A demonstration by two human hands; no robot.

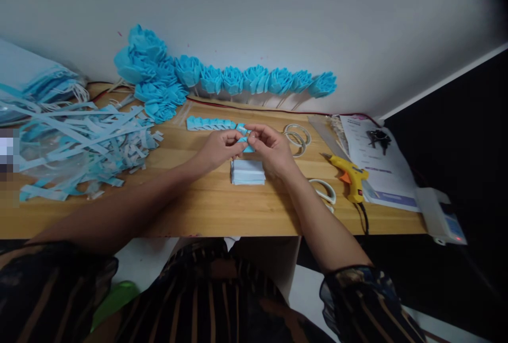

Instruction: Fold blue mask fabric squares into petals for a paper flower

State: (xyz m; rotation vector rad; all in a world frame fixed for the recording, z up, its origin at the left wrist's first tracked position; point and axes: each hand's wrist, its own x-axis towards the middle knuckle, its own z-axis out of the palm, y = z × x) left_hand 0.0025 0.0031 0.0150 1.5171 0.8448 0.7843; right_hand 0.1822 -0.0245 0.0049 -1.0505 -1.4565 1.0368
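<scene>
A small blue fabric piece (246,146) is pinched between my left hand (220,147) and my right hand (270,147), both closed at the fingertips. Just below my hands, a stack of pale cut fabric pieces (248,172) lies on the wooden table (190,195). Beyond my fingers runs a row of folded blue pieces (210,123), overlapping one another; its right end is close to my fingertips. Parts of the held piece are hidden behind my fingers.
Blue fabric flowers (254,79) on sticks lean along the wall, with a bunch (146,68) at left. Fabric scraps (91,136) heap on the left. To the right are tape rolls (297,139), a yellow glue gun (351,173), a paper sheet (373,158) and keys (380,139).
</scene>
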